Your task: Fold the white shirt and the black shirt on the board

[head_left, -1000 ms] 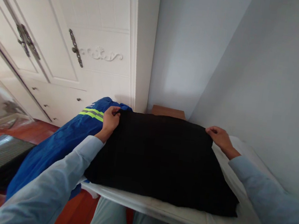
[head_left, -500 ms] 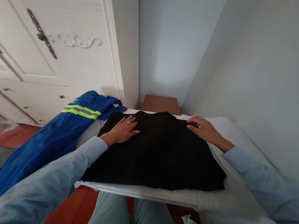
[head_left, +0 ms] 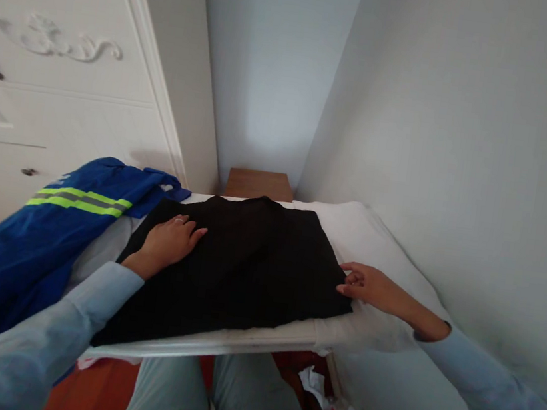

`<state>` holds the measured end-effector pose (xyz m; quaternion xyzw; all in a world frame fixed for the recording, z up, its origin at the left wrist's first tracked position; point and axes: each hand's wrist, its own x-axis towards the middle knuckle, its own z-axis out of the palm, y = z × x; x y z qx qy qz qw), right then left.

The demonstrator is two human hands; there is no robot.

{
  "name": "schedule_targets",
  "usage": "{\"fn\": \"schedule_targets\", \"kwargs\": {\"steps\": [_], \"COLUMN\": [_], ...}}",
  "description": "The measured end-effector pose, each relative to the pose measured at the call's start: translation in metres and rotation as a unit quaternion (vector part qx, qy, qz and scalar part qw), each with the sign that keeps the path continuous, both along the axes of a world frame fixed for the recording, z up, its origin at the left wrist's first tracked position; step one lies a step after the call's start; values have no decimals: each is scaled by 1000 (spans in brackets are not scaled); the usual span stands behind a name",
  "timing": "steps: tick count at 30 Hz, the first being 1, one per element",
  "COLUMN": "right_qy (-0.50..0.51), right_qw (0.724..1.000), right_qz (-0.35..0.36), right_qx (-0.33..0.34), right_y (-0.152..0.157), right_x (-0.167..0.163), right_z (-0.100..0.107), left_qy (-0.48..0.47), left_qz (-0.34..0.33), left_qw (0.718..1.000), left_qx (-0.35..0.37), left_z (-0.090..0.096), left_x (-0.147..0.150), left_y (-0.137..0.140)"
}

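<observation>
A black cloth (head_left: 245, 268), perhaps a garment, lies spread over a white padded surface (head_left: 346, 228); its exact kind cannot be told. My left hand (head_left: 167, 245) rests palm down on its left part, fingers a little bent and thumb out to the side. A ring shows on one finger. At the cloth's right edge is my right hand (head_left: 366, 286), with index finger and thumb apart and the other fingers curled. No cloth is visibly pinched between them. The cloth's near edge runs along the front edge of the white surface.
To the left lies a blue work jacket (head_left: 47, 236) with yellow-grey reflective bands. A white cabinet (head_left: 86, 133) stands behind it. Beyond the far edge is a brown wooden box-like piece (head_left: 260, 185). A grey wall (head_left: 436, 152) borders the right. Crumpled white paper (head_left: 313, 380) lies below.
My right hand has moved from the cloth's far right corner down its right side toward the near corner. My left hand stays on the left part. The view has turned right.
</observation>
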<state>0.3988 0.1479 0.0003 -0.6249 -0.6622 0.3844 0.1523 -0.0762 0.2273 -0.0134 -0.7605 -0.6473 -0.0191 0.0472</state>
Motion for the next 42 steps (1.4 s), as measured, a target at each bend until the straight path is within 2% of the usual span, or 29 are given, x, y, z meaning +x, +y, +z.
{"fn": "schedule_targets", "kwargs": {"steps": [3,5,9,14,17,20,22,26,28,30,33,36,38,42], "right_qy": [41,62,46,3,-7,-18,-24,-39,-63,-78,-65,-21,9,65], "right_qw": [999,998,998,996,996,999,999,998,998,997,993,987,974,915], "right_qz": [6,-4,-34,-86,-85,-50,-26,8,4,-8,9,88,173,354], "right_qx": [-27,-30,-13,-9,-10,-4,-3,-52,-32,27,101,130,148,183], "right_y": [2,2,1,-7,-19,-29,-31,-24,-22,-24,-30,-32,-32,-38], "right_x": [-3,1,21,30,16,8,12,31,36,31,1,-57,-105,-191], "right_z": [8,17,29,23,18,11,5,1,7,16,29,37,40,44], "left_qy": [-51,-65,-61,-85,-95,-129,-178,-264,-279,-296,-340,-448,-522,-556], "left_qz": [-56,-98,-77,-72,-73,-72,-61,-29,-16,-1,27,66,118,296], "left_qw": [997,993,995,994,993,989,982,963,959,952,931,875,828,754], "left_qx": [15,3,-28,-6,-7,-2,12,38,52,76,134,172,168,184], "left_z": [4,-3,-28,-43,-41,-37,-34,-29,-22,-11,10,17,4,-51], "left_x": [0,-5,-22,-29,-28,-28,-29,-32,-33,-33,-29,-17,-4,14], "left_y": [-13,-22,-33,-32,-33,-38,-42,-44,-45,-50,-75,-124,-162,-223]}}
